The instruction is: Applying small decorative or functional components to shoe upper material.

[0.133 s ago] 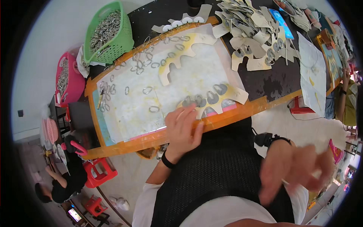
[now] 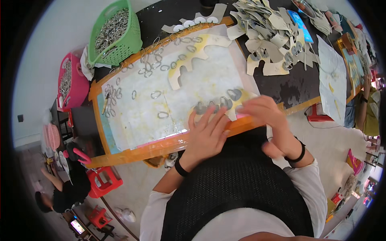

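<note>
Head view: right hand [image 2: 261,110], off at the side a moment ago, now lands on scalloped card strip [image 2: 225,105], fingers curled, grip unclear; left hand [image 2: 207,134] presses flat, open.

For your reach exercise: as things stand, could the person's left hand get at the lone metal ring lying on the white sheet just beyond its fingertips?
Probably yes. The left hand lies flat at the board's near edge, and the metal ring sits close by on bare white sheet, nothing between.
</note>
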